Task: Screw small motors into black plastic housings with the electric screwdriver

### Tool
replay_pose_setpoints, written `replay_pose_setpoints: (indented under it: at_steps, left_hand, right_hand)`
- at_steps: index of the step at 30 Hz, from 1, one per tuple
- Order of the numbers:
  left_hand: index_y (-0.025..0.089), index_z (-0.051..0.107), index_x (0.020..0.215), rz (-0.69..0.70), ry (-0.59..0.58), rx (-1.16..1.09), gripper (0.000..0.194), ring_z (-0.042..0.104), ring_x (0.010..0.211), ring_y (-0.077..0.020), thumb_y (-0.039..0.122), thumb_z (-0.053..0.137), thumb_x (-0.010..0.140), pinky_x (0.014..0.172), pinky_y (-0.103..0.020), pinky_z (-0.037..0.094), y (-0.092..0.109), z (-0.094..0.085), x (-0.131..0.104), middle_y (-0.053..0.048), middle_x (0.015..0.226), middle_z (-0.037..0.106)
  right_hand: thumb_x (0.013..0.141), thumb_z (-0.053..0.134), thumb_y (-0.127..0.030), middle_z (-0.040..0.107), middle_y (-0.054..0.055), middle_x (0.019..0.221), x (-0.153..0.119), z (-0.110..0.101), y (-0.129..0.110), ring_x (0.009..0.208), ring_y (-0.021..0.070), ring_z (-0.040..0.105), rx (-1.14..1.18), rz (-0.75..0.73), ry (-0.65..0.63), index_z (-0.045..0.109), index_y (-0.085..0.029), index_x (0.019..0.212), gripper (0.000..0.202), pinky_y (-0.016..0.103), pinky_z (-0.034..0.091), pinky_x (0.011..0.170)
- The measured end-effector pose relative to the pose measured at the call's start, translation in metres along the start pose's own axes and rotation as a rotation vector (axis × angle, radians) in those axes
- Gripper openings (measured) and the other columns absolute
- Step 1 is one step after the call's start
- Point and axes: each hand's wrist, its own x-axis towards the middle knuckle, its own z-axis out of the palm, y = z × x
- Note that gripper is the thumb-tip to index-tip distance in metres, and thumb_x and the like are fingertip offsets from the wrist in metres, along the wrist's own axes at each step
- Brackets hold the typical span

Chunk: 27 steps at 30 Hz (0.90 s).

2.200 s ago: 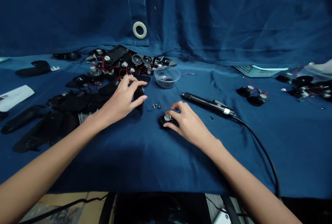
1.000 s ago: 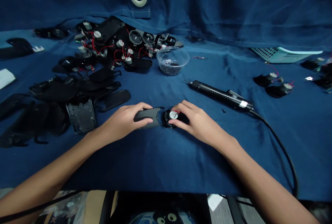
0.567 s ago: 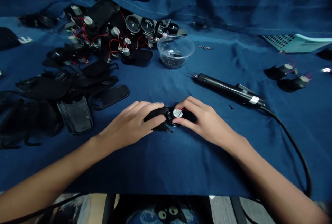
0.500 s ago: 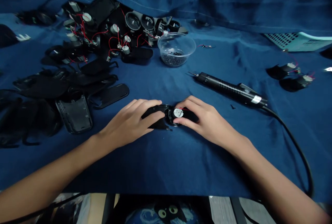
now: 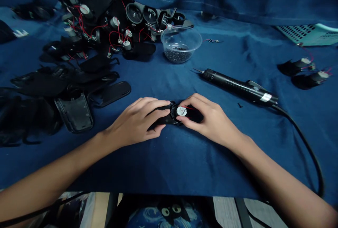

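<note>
A black plastic assembly (image 5: 169, 119) lies on the blue cloth between my hands. At its right end sits a round white motor (image 5: 181, 111) with a thin red wire. My left hand (image 5: 139, 120) is closed over the left part of the assembly, its fingers along the top and the thumb at the lower edge. The thumb and fingers of my right hand (image 5: 208, 118) grip the motor end from the right. My palms hide part of the black plastic.
A black electric screwdriver (image 5: 237, 88) with a cable lies at the right, a small screw (image 5: 239, 105) beneath it. Behind is a clear bowl (image 5: 181, 44) of screws. Black parts (image 5: 74, 111) pile at the left; a teal basket (image 5: 308, 35) stands back right.
The left fingers have shifted on the black assembly, and the thumb has moved down to its lower edge. The right hand still grips the motor end. The whole view has shifted slightly.
</note>
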Motion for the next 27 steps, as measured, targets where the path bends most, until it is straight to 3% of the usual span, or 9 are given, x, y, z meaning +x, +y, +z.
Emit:
replay_pose_setpoints:
  at_steps: [5, 15, 27]
  left_hand:
    - [0.018, 0.061, 0.109, 0.035, 0.013, -0.092, 0.022, 0.055, 0.122, -0.0231, 0.026, 0.065, 0.089, 0.099, -0.040, 0.050, -0.0047, -0.0006, -0.0010, -0.004, 0.118, 0.067]
    - [0.021, 0.066, 0.106, -0.003, 0.106, -0.196, 0.023, 0.060, 0.117, -0.0218, 0.025, 0.071, 0.084, 0.095, -0.039, 0.052, -0.0059, -0.0056, -0.0007, -0.003, 0.112, 0.070]
    - [0.021, 0.066, 0.109, 0.010, 0.062, -0.160, 0.024, 0.059, 0.118, -0.0220, 0.027, 0.069, 0.086, 0.093, -0.038, 0.051, -0.0037, -0.0039, -0.0010, -0.003, 0.116, 0.069]
  right_hand:
    - [0.089, 0.063, -0.034, 0.061, 0.002, 0.097, 0.0000, -0.0031, 0.0009, 0.088, 0.0121, 0.058, 0.021, -0.011, -0.021, 0.061, -0.017, 0.100, 0.020, 0.025, 0.046, 0.082]
    - [0.090, 0.061, -0.035, 0.062, 0.002, 0.098, 0.0014, -0.0059, 0.0026, 0.089, 0.0123, 0.058, 0.020, -0.024, -0.048, 0.062, -0.017, 0.102, 0.021, 0.024, 0.045, 0.082]
    - [0.090, 0.061, -0.036, 0.062, 0.002, 0.098, 0.0018, -0.0065, 0.0039, 0.089, 0.0128, 0.059, 0.021, -0.032, -0.051, 0.062, -0.017, 0.102, 0.022, 0.025, 0.045, 0.082]
